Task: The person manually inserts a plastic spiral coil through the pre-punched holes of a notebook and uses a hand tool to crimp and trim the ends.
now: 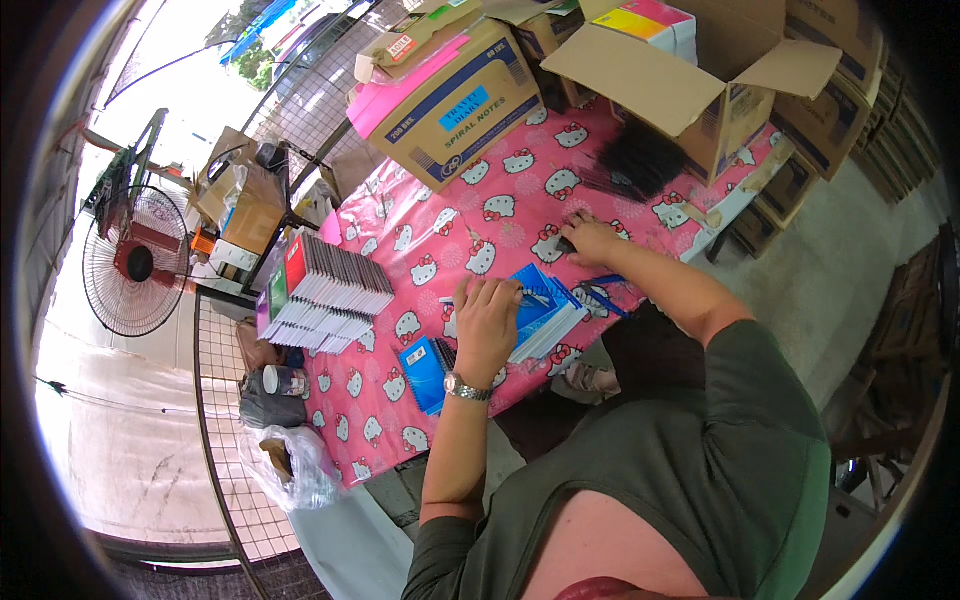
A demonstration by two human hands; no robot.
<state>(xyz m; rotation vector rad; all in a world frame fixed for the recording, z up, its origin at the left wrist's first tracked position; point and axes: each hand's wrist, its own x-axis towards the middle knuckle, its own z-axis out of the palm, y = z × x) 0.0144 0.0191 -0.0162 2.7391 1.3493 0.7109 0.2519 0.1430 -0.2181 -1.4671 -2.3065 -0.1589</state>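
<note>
A stack of blue-covered notebooks (535, 300) lies before me on the pink cartoon-print tablecloth (425, 270), its white page edges toward me. My left hand (487, 318), a metal watch on the wrist, curls its closed fingers at the stack's left edge; what they grip is hidden. A thin white end pokes out left of it. Beyond the stack, my right hand (590, 240) rests low on the cloth, fingers bent around a small dark thing I cannot identify. Another blue spiral notebook (424, 375) lies left of my left wrist. A blue-handled tool (604, 296) lies right of the stack.
Tall rows of spiral notebooks (325, 295) stand at the table's left. A bundle of thin black strands (640, 160) lies at the far right, near an open carton (690, 95). Another carton (455, 105) stands at the back. A fan (138, 262) is beyond the left side.
</note>
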